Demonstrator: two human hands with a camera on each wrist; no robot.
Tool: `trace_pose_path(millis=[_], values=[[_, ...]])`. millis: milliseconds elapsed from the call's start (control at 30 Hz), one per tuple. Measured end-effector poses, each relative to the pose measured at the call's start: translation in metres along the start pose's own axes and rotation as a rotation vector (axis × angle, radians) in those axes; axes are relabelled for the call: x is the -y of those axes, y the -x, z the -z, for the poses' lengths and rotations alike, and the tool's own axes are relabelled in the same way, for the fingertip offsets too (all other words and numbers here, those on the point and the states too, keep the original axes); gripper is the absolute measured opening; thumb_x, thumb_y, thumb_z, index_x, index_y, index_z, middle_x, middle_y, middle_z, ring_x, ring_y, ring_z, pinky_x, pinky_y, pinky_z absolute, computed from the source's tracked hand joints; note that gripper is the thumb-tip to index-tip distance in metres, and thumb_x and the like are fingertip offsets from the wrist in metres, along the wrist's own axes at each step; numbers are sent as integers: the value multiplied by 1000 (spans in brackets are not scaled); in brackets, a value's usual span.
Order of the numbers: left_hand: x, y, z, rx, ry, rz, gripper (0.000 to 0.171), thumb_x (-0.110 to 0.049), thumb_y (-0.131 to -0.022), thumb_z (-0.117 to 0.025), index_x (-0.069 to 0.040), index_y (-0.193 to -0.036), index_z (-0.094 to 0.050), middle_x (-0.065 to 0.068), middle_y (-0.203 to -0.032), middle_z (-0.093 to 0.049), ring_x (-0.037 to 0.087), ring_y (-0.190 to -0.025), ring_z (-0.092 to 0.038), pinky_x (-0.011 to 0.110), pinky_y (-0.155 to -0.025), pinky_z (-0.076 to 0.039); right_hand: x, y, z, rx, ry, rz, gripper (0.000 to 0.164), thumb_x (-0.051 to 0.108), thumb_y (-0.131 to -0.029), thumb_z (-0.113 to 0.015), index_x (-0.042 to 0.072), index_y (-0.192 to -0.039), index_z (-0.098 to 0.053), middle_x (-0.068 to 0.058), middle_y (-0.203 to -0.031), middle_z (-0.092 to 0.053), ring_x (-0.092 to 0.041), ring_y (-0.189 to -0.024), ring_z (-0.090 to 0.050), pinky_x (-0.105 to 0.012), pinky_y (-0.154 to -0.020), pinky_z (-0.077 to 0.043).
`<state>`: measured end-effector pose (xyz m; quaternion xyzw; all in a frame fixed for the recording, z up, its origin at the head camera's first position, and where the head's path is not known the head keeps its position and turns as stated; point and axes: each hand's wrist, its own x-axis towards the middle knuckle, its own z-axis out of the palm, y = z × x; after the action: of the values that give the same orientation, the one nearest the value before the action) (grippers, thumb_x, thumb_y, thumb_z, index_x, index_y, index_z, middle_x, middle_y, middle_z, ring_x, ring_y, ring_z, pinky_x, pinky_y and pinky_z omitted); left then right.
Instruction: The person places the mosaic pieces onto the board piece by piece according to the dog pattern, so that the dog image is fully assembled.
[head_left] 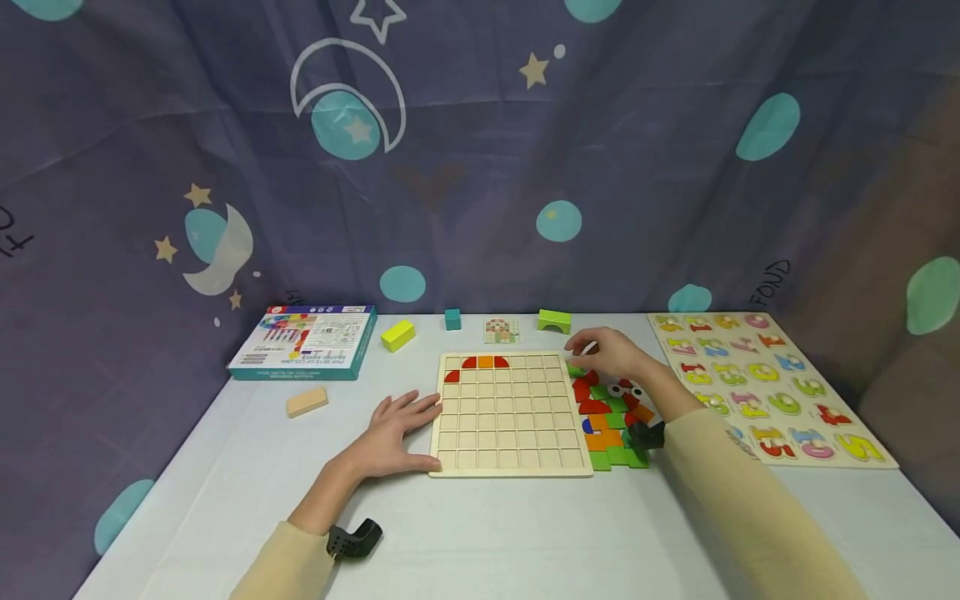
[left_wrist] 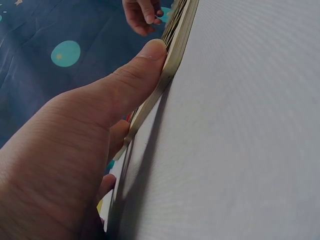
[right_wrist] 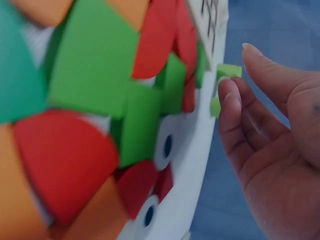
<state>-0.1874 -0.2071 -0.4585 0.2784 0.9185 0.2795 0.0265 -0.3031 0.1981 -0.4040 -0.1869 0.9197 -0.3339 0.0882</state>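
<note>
Left hand point(head_left: 393, 437), fingers spread, touches the nine-o'clock edge of the wooden grid board point(head_left: 483, 422); right hand point(head_left: 617, 356), thumb apart, holds nothing at two o'clock. Mosaic tiles point(head_left: 615, 421) at the board's three o'clock seem light, stiff: pinch opposite edges.

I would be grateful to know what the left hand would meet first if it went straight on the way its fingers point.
The left hand would meet the wooden grid board first; it appears to touch the board's left edge, though the exact contact is hard to judge.
</note>
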Motion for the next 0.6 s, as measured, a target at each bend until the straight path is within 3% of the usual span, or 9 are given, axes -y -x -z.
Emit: trace_pose_path(millis=[200, 600], values=[[1, 1, -1, -5, 13, 7, 94, -55, -76, -84, -9, -150, -50, 3, -160, -38, 37, -150, -20, 65, -116, -2, -9, 4, -1, 20, -13, -1, 25, 12, -95, -71, 0, -117, -69, -14, -108, -66, -31, -96, -64, -40, -80, -56], [1, 0, -2, 0, 5, 19, 93, -56, -76, -83, -10, -150, -51, 1, -159, -39, 36, -150, -19, 64, -117, -1, -14, -4, -7, 68, 83, -77, 26, 11, -95, -70, -1, -118, -70, -15, -112, -66, -31, -99, -59, -44, -92, -53]])
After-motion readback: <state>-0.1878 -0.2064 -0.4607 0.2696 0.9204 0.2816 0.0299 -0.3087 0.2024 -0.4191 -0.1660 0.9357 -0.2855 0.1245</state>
